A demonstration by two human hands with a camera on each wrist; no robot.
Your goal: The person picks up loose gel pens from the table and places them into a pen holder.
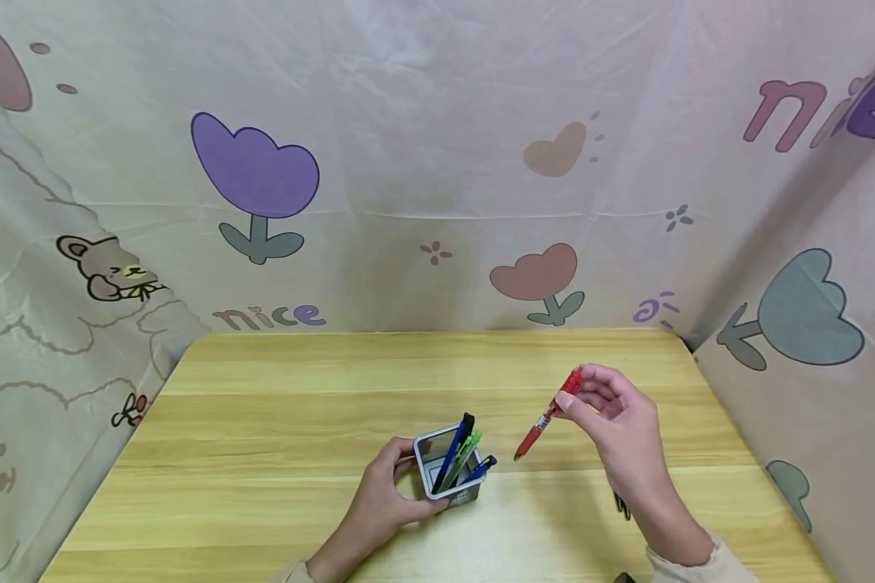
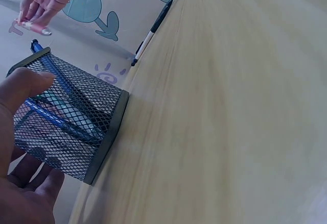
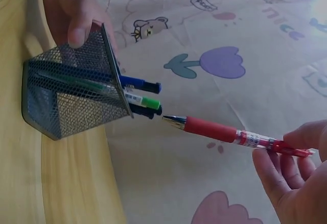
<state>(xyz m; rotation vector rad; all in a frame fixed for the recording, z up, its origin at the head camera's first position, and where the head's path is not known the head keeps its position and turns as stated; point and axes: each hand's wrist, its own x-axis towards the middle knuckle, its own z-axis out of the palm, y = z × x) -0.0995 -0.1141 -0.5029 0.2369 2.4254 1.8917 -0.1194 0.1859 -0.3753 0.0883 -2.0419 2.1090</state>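
A square wire-mesh pen holder (image 1: 467, 495) stands on the wooden table, gripped by my left hand (image 1: 388, 495) with thumb and fingers on opposite sides. Inside it lean a green pen (image 1: 470, 447) and blue pens, one long blue pen (image 1: 455, 449) and a shorter blue pen (image 1: 480, 470). My right hand (image 1: 623, 425) pinches a red pen (image 1: 542, 423) near its upper end, right of the holder and above the table. The red pen's metal tip points down toward the holder; in the right wrist view the tip is close to the green pen's end (image 3: 150, 103).
A white-and-dark pen (image 2: 152, 31) lies on the table to the right, partly covered by my right forearm in the head view. A dark object (image 1: 624, 577) shows at the bottom edge. Printed cloth (image 1: 379, 162) hangs behind and beside the table.
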